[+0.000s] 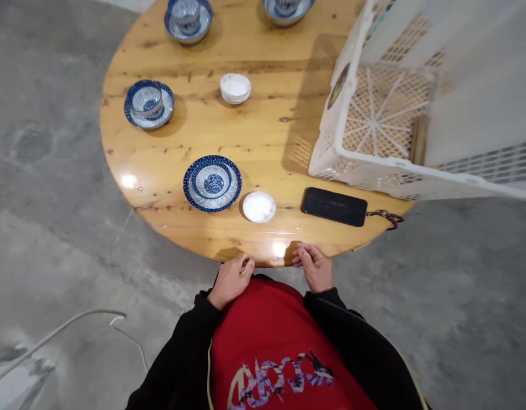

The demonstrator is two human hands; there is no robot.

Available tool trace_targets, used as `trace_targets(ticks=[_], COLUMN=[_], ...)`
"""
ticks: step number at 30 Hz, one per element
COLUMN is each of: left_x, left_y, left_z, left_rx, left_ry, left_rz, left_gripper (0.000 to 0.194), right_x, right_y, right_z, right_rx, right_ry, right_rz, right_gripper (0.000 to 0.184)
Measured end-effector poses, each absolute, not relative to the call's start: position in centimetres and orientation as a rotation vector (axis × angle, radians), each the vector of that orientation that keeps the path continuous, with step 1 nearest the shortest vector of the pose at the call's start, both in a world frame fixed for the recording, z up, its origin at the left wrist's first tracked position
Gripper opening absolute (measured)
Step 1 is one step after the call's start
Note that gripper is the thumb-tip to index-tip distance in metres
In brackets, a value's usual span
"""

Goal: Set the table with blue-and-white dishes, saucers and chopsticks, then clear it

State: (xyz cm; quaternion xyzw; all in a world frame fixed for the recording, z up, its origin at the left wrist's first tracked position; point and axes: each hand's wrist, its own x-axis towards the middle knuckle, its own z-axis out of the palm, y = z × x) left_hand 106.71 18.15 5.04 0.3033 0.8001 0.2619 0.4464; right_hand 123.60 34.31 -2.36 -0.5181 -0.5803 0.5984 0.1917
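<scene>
My left hand (234,278) rests at the near edge of the round wooden table (254,136), its fingers curled in with nothing visible in them. My right hand (315,267) is at the same edge, loosely bent, fingers a little apart and holding nothing. Nearest to both hands is a small white dish (258,206). Left of it lies a blue-and-white patterned plate (190,196) with a smaller bowl or dish of similar pattern (213,182) in it. A black phone (335,206) with a dark strap (387,216) lies beyond my right hand.
A large white plastic crate (331,151) stands on the table's right side, a wooden piece (419,139) inside. Small white bowls (235,88) sit stacked mid-table. Plates with bowls on them stand at left (164,117), far left (188,39) and far middle (284,20).
</scene>
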Motion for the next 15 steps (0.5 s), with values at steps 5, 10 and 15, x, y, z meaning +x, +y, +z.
trace_targets(ticks=[5, 10, 15], left_x=[110.8, 113.2, 113.2], left_y=[16.9, 14.5, 12.6], left_z=[5.7, 5.5, 5.5], left_rx=[0.770, 0.673, 0.583], left_ry=[2.000, 1.998, 2.068], left_rz=[0.759, 0.930, 1.001], left_gripper=[0.026, 0.024, 0.025], right_x=[127.0, 126.3, 124.7], right_y=[32.3, 31.1, 29.7], right_z=[-2.9, -2.5, -1.8], right_rx=[-1.450, -1.275, -1.117], right_ry=[-1.623, -1.703, -1.817], right_rz=[1.707, 1.789, 1.871], right_gripper=[0.040, 0.037, 0.035])
